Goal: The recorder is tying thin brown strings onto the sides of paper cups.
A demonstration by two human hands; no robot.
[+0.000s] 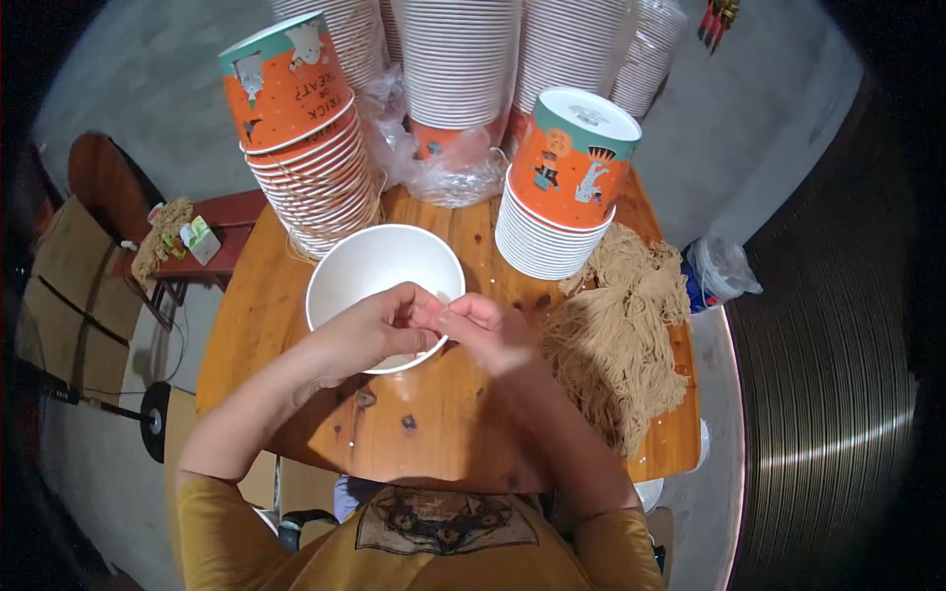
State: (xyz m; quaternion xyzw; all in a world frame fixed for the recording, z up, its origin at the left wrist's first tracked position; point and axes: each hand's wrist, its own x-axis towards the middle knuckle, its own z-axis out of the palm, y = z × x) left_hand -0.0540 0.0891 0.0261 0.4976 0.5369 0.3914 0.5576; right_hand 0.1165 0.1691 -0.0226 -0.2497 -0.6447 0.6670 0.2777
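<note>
A white paper bucket (384, 258) stands mouth up in the middle of the wooden table, its inside facing me. My left hand (386, 325) reaches over its mouth, thumb and fingers bent together in a pinch. Against its right rim, my right hand (485, 330) is also pinched, with its fingertips meeting those of the left. Something thin or small may be between them, but I cannot make it out. To the right lies a large heap of tan string (626, 345), apart from both hands.
Nested buckets, upside down with orange and green Halloween print, form a left stack (286, 94) with string loops hanging on it, and a right stack (572, 163). Taller wrapped stacks (461, 59) and crumpled clear plastic (458, 172) stand behind. A red bench (232, 222) is at left.
</note>
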